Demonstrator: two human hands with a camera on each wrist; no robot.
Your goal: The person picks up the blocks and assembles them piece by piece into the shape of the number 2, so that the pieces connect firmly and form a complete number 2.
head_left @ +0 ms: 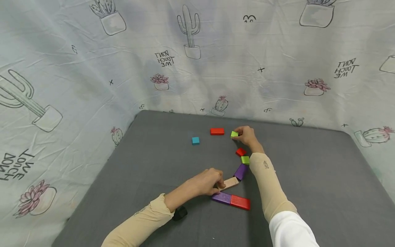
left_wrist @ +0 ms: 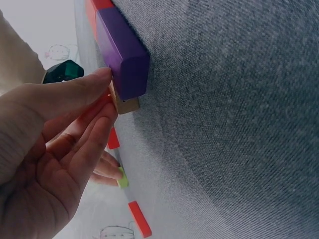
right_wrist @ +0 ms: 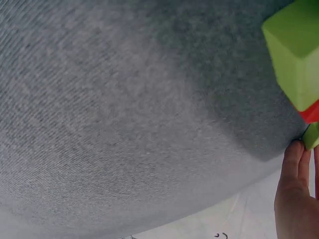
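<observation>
My left hand (head_left: 205,182) holds a plain wooden block (head_left: 232,183) between fingers and thumb. Its thumb also touches a purple block (head_left: 222,198), which lies end to end with a red block (head_left: 240,202). Farther back, my right hand (head_left: 248,136) pinches a lime-green cube (head_left: 234,134) low at the table. Between the hands, a tilted purple piece (head_left: 240,171), a second green block (head_left: 245,160) and a small red block (head_left: 241,152) form a curved row. In the left wrist view, the purple block (left_wrist: 122,55) partly hides the wooden block (left_wrist: 127,105).
A red oblong block (head_left: 217,131) lies left of the right hand, with a blue block (head_left: 195,141) nearer and farther left. Below the left wrist is a black object (head_left: 180,213). A cactus-print cloth (head_left: 228,68) hangs behind the grey table (head_left: 160,154).
</observation>
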